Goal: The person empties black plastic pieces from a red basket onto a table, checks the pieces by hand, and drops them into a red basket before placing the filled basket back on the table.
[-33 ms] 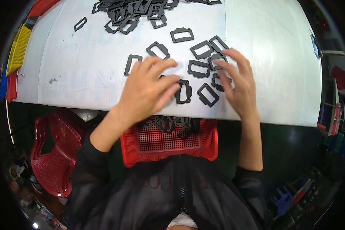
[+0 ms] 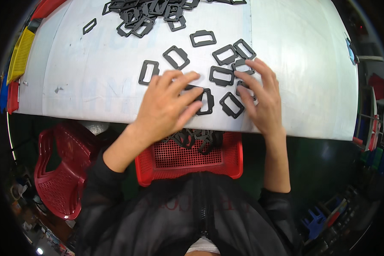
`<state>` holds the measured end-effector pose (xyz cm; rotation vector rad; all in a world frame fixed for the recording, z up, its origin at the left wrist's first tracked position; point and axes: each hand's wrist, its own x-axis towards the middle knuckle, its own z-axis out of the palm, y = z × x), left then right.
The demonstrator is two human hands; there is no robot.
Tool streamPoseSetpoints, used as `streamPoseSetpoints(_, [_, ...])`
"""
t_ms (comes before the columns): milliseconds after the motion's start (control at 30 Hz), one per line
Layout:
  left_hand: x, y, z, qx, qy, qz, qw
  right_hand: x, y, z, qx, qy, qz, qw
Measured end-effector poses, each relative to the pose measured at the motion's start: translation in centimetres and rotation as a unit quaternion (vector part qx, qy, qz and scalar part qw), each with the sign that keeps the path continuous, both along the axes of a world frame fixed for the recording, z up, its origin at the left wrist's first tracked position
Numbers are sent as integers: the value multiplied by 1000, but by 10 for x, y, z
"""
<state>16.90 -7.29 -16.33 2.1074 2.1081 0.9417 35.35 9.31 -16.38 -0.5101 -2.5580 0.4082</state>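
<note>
Thin black rectangular frames with a window in the middle lie spread over the white tabletop (image 2: 94, 77). My left hand (image 2: 166, 100) hovers over the near part of them, fingers apart, partly covering a black frame (image 2: 207, 101). Curved over the right side of the group is my right hand (image 2: 262, 96), its fingers spread. Its fingertips are at or just above a black frame (image 2: 242, 66) and a nearer one (image 2: 246, 90), both partly hidden. Whether they touch is unclear. Between the hands lie a tilted frame (image 2: 231, 105) and another frame (image 2: 221, 76).
A heap of similar black frames (image 2: 145, 13) sits at the far edge of view. Below the table's near edge, a red basket (image 2: 187, 160) holds more dark pieces. A dark red plastic chair (image 2: 64, 170) stands at left, and a yellow basket (image 2: 21, 55) by the table's left edge.
Both hands have shifted slightly toward me. My left hand has also moved a little right, and my right hand a little left. The frames lie nearly as before.
</note>
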Motion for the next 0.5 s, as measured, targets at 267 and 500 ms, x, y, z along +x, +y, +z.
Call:
streamPoseSetpoints(267, [-1, -8, -8, 9, 12, 19, 1000, 10, -12, -14, -15, -39, -69, 997])
streamPoseSetpoints(500, [-63, 43, -27, -65, 152, -7, 986, -36, 4, -39, 27, -98, -74, 992])
